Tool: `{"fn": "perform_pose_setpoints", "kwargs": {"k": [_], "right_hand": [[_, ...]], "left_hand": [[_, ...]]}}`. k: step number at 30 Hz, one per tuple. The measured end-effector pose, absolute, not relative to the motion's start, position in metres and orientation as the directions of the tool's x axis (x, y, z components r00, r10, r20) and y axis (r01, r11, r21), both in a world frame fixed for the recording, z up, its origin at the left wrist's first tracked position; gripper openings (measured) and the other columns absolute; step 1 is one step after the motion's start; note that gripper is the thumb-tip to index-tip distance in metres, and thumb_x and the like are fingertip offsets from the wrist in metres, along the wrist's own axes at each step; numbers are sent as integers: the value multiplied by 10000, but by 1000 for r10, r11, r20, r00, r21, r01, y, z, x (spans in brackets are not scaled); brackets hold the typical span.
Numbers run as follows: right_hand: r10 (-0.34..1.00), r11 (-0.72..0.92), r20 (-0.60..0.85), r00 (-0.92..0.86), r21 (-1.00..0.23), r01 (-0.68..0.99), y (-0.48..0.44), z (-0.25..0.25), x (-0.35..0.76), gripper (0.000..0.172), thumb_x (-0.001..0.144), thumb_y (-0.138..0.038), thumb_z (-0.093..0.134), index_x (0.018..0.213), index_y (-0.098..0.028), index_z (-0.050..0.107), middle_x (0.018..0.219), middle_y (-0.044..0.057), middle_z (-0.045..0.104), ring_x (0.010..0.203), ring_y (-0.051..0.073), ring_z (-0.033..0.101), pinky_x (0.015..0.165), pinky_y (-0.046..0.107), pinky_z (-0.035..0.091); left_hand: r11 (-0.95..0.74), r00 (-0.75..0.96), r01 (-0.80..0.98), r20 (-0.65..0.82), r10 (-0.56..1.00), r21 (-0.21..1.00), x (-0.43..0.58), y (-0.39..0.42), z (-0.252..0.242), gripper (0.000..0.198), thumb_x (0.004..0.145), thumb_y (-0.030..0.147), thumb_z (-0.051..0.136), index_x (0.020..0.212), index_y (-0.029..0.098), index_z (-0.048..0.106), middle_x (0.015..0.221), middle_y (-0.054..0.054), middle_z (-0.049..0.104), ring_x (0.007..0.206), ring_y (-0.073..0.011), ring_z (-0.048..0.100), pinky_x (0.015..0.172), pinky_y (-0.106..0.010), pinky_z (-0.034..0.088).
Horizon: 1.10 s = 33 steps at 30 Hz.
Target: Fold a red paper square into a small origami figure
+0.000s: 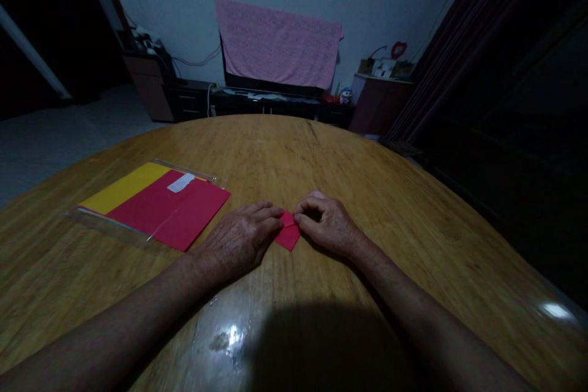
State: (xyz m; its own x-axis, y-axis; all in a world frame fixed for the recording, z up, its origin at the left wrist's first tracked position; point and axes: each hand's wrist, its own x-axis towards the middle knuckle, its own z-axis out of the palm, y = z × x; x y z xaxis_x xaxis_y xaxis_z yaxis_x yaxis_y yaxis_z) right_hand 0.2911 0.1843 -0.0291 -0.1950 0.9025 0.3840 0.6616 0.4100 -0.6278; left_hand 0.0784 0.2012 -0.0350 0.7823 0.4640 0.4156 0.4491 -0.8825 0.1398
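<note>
A small piece of folded red paper (pixel 288 236) lies on the wooden table between my two hands, one corner pointing toward me. My left hand (pixel 243 234) rests flat on the table with fingers stretched out, their tips on the paper's left side. At the right edge of the paper, my right hand (pixel 327 220) has thumb and index finger closed in a pinch on it. Part of the paper is hidden under the left fingers.
Left of my hands lies a clear plastic pack (pixel 138 237) with red and yellow paper sheets (pixel 158 208). The round wooden table (pixel 285 153) fills the foreground. Beyond its far edge stand a low black cabinet (pixel 188 101) and a screen covered by a pink cloth (pixel 280 43).
</note>
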Motion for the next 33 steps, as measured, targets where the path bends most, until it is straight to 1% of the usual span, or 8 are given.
{"fn": "perform_pose_setpoints", "kwargs": {"k": [3, 8, 13, 21, 25, 28, 33], "right_hand": [[898, 414, 393, -199, -599, 686, 184, -31, 290, 82, 763, -162, 626, 689, -194, 616, 774, 23, 598, 753, 160, 569, 696, 303, 453], [901, 415, 365, -233, -574, 706, 184, -31, 290, 78, 769, -185, 659, 705, -198, 618, 820, 29, 593, 803, 173, 559, 741, 327, 448], [906, 412, 335, -257, -568, 712, 184, -30, 291, 70, 787, -178, 660, 724, -199, 640, 874, 37, 590, 837, 173, 546, 767, 334, 441], [908, 391, 356, -220, -530, 752, 185, -36, 290, 88, 780, -227, 695, 717, -210, 636, 919, 38, 583, 884, 192, 534, 821, 375, 427], [910, 392, 339, -237, -526, 755, 184, -33, 292, 90, 795, -224, 688, 725, -210, 635, 976, 49, 581, 939, 204, 532, 852, 388, 423], [920, 380, 297, -253, -535, 755, 183, -29, 295, 62, 808, -200, 675, 753, -206, 648, 1034, 63, 575, 977, 210, 530, 878, 395, 419], [935, 350, 250, -252, -533, 770, 182, -25, 299, 40, 819, -230, 679, 787, -212, 664, 1113, 75, 564, 1046, 229, 514, 930, 424, 401]], "left_hand": [[-878, 772, 457, 425, 472, 145, 80, 202, -36, 240, 941, 162, 434, 1066, 151, 639, 1195, -97, 668, 1158, -241, 580, 961, -446, 508], [-902, 783, 403, 450, 429, 158, 78, 205, -36, 240, 938, 165, 438, 1057, 155, 646, 1165, -97, 672, 1120, -233, 594, 928, -416, 527], [-900, 794, 401, 424, 434, 170, 75, 206, -36, 267, 948, 185, 446, 1113, 217, 654, 1205, -76, 652, 1134, -225, 583, 922, -414, 524], [-909, 784, 380, 462, 414, 169, 75, 210, -40, 256, 947, 215, 464, 1055, 185, 694, 1171, -114, 661, 1060, -244, 606, 869, -410, 538], [-908, 792, 385, 445, 418, 167, 74, 210, -39, 280, 955, 225, 446, 1068, 194, 700, 1187, -110, 658, 1081, -248, 601, 888, -417, 531], [-904, 804, 397, 417, 425, 155, 73, 211, -37, 294, 962, 231, 437, 1086, 202, 702, 1209, -109, 651, 1099, -251, 596, 904, -421, 522], [-897, 811, 417, 383, 441, 150, 72, 211, -38, 308, 970, 253, 429, 1110, 214, 700, 1233, -104, 641, 1127, -261, 581, 904, -422, 517]]}}
